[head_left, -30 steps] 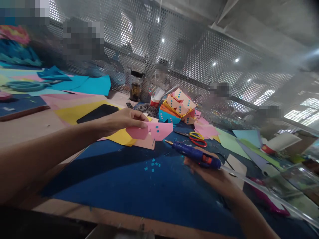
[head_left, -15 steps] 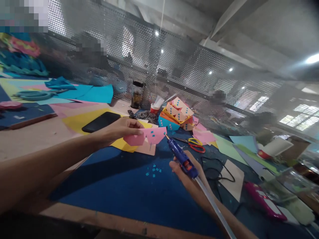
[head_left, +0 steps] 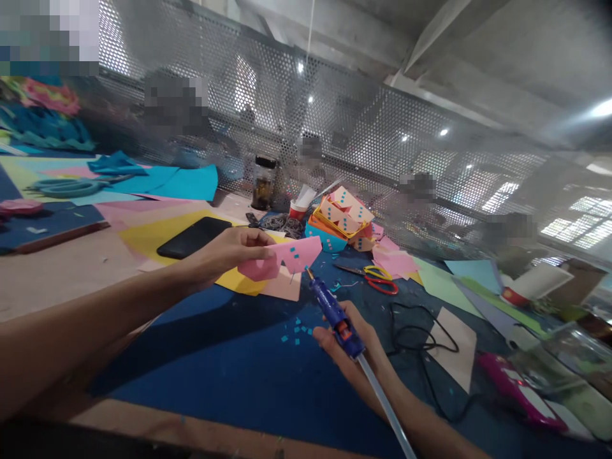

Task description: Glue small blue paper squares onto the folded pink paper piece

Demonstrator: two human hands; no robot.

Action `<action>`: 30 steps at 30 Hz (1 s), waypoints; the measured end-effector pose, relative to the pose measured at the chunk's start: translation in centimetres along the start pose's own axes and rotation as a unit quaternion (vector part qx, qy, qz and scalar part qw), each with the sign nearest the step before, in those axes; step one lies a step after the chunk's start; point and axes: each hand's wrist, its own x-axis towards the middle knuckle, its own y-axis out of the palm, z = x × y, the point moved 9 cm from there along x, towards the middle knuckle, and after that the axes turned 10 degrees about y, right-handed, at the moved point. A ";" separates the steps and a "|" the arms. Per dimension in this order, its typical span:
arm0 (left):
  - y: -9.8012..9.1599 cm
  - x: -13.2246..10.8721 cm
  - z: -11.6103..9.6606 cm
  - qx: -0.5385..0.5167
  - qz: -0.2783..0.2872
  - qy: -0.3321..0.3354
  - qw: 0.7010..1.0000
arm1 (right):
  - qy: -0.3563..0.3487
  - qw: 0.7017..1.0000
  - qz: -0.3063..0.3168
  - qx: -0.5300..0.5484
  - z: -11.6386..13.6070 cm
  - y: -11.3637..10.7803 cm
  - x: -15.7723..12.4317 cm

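Observation:
My left hand pinches a pink paper piece by its left part, holding it above the table. Small blue paper squares sit on the pink paper. In my right hand is a blue hot glue gun, a long clear glue stick trailing from its back end. The gun's nozzle points up at the lower right edge of the pink paper, with a tiny blue bit at the tip. Several loose blue squares lie on the dark blue mat below.
Behind my hands stand a stack of folded paper pieces, a red cup and a jar. Scissors and a black cord lie right. A phone rests on yellow paper at left.
The glue gun and my right hand have moved left and slightly down. The nozzle has shifted from the pink paper's right tip to its lower edge. The paper has tilted a little.

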 end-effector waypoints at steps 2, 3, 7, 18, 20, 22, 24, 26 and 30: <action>0.2 -0.1 0.0 -0.002 0.004 -0.005 1.000 | 0.003 1.000 0.019 0.014 -0.2 0.3 0.0; 0.2 -0.1 0.0 -0.003 0.004 -0.008 1.000 | 0.002 0.999 0.029 0.017 -0.3 0.5 0.0; 0.3 -0.2 0.1 -0.004 -0.002 -0.016 1.000 | -0.005 0.999 0.038 0.020 -0.4 0.8 0.1; 0.8 -0.4 -0.1 -0.007 0.009 -0.014 1.000 | -0.010 0.999 0.050 0.014 -0.4 1.0 0.5; 0.8 -0.4 -0.1 -0.007 0.011 -0.011 1.000 | -0.005 0.999 0.052 0.011 -0.4 1.0 0.5; 0.8 -0.4 -0.1 -0.007 0.014 -0.008 1.000 | 0.000 0.999 0.045 0.009 -0.4 1.0 0.5; 0.9 -0.4 -0.1 -0.008 0.016 -0.006 1.000 | 0.005 0.999 0.029 0.020 -0.6 1.0 0.5; 0.9 -0.3 -0.1 -0.010 0.016 -0.001 1.000 | 0.014 0.999 0.016 0.032 -0.8 1.0 0.5; 0.8 -0.2 0.0 -0.017 0.012 -0.003 1.000 | 0.023 0.999 0.023 0.041 -1.2 1.2 0.5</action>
